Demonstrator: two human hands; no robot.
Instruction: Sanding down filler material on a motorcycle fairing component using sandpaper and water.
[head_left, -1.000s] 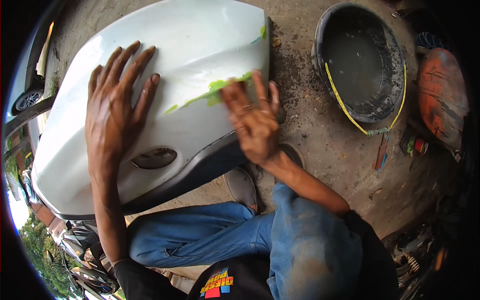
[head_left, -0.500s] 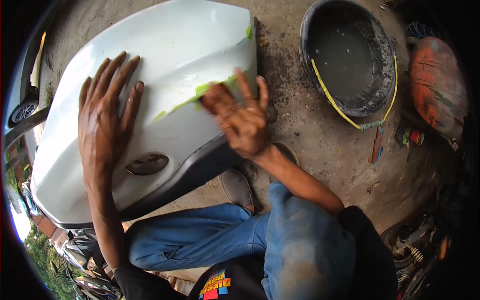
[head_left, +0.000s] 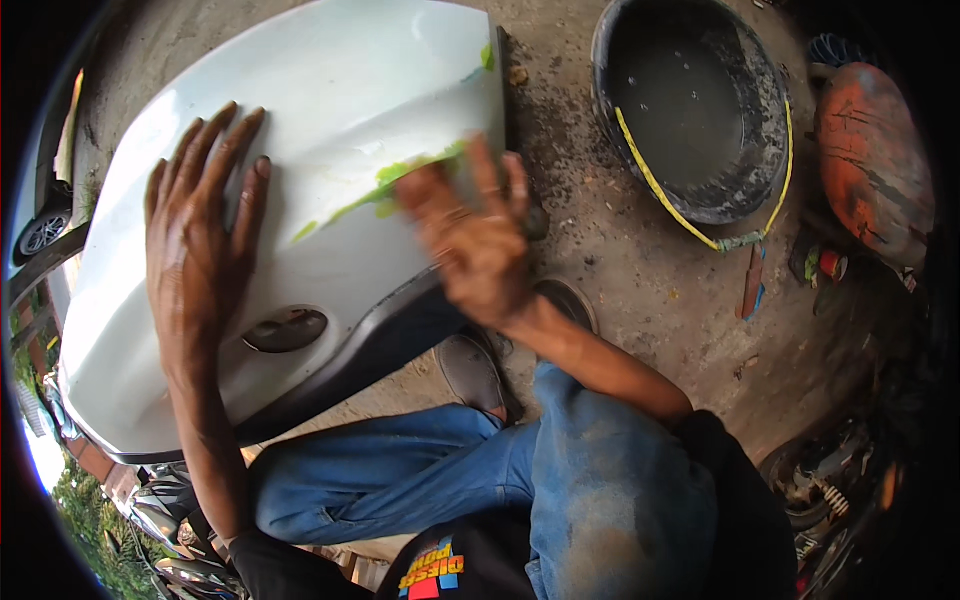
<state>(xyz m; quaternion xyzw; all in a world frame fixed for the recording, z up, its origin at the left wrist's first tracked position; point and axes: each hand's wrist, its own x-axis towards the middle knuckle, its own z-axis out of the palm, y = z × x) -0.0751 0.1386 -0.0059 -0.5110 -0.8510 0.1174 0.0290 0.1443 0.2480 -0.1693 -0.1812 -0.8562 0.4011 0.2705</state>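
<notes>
A white car bumper (head_left: 330, 90) with a dark lower edge lies before me. Across its middle runs a streak of bright green filler (head_left: 395, 172). My left hand (head_left: 200, 245) rests flat on the white surface with its fingers stretched out. My right hand (head_left: 482, 255), smeared by motion, presses at the green streak. Under its bent fingers is a reddish-brown piece that looks like sandpaper (head_left: 422, 190), mostly covered and blurred. The other fingers of that hand stick out.
A black tub (head_left: 600, 110) of murky water with a yellow cord handle (head_left: 655, 190) stands at the right on the dirty concrete. Beyond it lies a worn orange-red piece (head_left: 870, 150). My knees and shoes (head_left: 470, 370) are close to the bumper. Machine parts (head_left: 830, 480) sit at lower right.
The right hand has shifted a little along the streak, uncovering more green beside the fingers. The left hand stays flat on the bumper. The whole view has drifted slightly.
</notes>
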